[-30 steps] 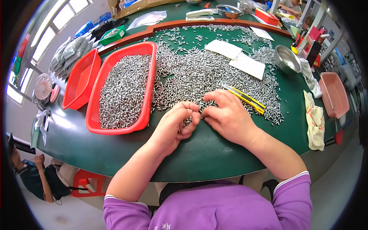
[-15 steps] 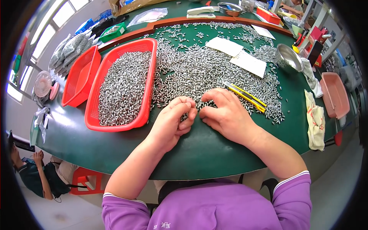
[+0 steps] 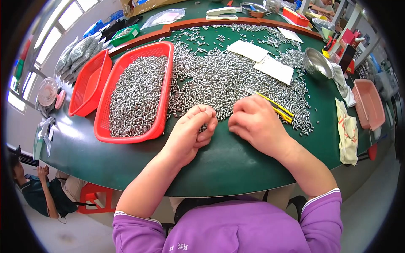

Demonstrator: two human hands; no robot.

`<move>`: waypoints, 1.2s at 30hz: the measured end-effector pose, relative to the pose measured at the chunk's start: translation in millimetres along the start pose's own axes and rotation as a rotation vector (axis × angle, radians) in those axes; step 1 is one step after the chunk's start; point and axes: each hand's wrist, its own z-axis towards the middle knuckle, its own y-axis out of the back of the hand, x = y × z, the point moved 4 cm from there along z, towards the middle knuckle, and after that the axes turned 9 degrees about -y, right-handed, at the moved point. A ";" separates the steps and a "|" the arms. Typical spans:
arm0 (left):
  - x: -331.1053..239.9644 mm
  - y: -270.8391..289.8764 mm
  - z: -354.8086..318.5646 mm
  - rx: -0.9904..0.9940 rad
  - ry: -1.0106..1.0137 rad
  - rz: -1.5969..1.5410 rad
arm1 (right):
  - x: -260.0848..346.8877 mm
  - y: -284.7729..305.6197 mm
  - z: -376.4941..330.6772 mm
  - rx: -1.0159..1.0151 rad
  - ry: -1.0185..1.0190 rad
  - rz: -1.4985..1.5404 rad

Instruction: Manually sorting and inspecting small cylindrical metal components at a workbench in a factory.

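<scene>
My left hand is curled closed in front of the pile, thumb uppermost. A few small metal pieces show between its fingers. To its right, my right hand hovers at the pile's near edge, fingertips drawn together and pointing left; whatever they may pinch is hidden. Beyond both hands spreads a wide heap of small silvery bullet-shaped metal pieces. Left of the hands stands a red perforated basket filled with the same pieces. A yellow-handled tool with a thin metal tip lies on the heap beside my right hand.
White paper slips rest on the heap. Further left is a second red basket; a small fan stands near it. A metal bowl, cloths and a pink tub line the right side. Another person sits at lower left.
My right hand has drawn away to the right from my left hand, and its fingers have come closer together. The left hand stays nearly in place, still closed.
</scene>
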 end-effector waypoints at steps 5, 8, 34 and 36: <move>1.1 -6.2 -2.7 0.061 0.054 0.066 | -8.3 11.0 -0.1 -0.077 -0.185 0.271; 6.9 -9.4 -6.4 0.156 0.122 0.050 | -12.0 1.7 -1.3 0.070 -0.340 0.631; 2.4 -11.8 -5.5 0.192 0.080 0.073 | -2.2 14.8 0.8 -0.183 -0.128 0.398; 1.9 -12.7 -6.1 0.191 0.065 0.049 | 2.4 14.2 1.2 -0.159 -0.079 0.396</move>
